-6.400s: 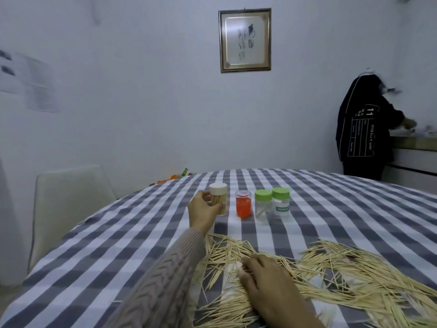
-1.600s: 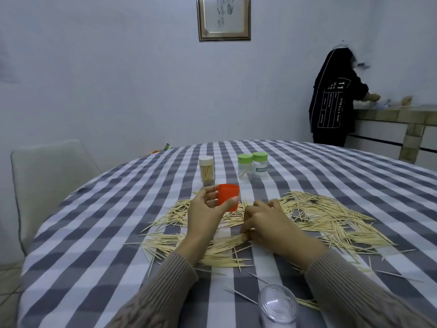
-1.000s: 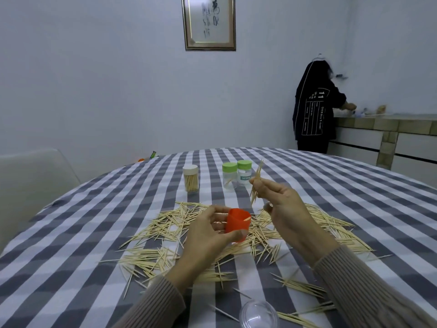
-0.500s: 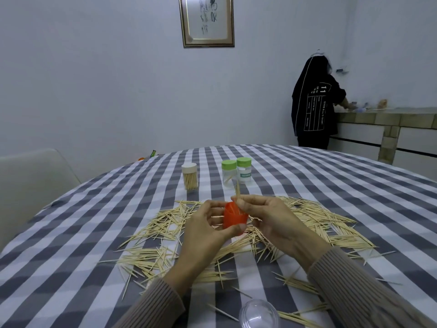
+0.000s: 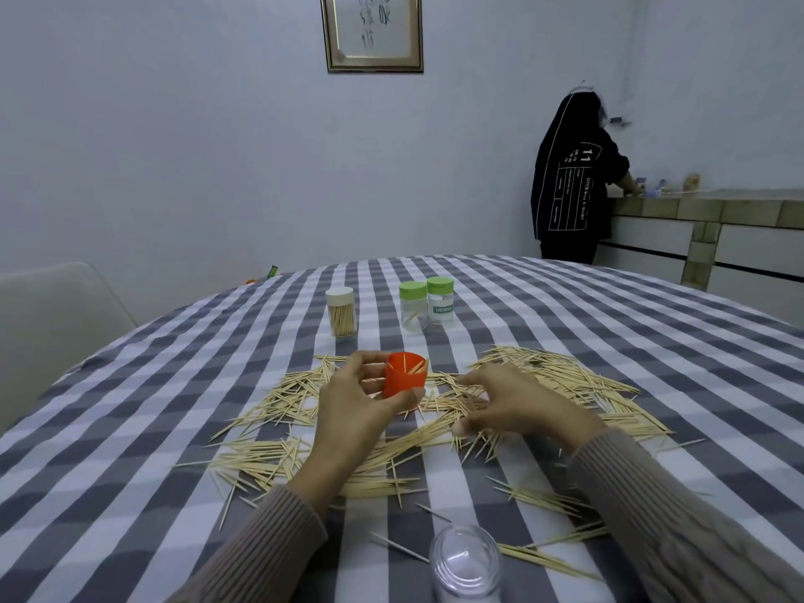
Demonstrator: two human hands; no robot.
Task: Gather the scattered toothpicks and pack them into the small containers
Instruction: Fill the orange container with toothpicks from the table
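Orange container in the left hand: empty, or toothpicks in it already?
Not empty: the orange container, gripped by the left hand, is open-topped with a few toothpicks leaning inside.

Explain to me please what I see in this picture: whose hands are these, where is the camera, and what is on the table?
No machine is here. A person wears one camera on the head; it looks forward and down, so the two arms at the bottom are that person's own.

The left hand holds a small orange cup just above the table, which has a checked cloth. A few toothpicks stand inside the cup. The right hand reaches down with spread fingers into the scattered toothpicks, probably to gather more.

Farther back stand a white-capped jar full of toothpicks and two green-capped jars. A clear lid lies at the near edge. Another person stands at a counter behind.
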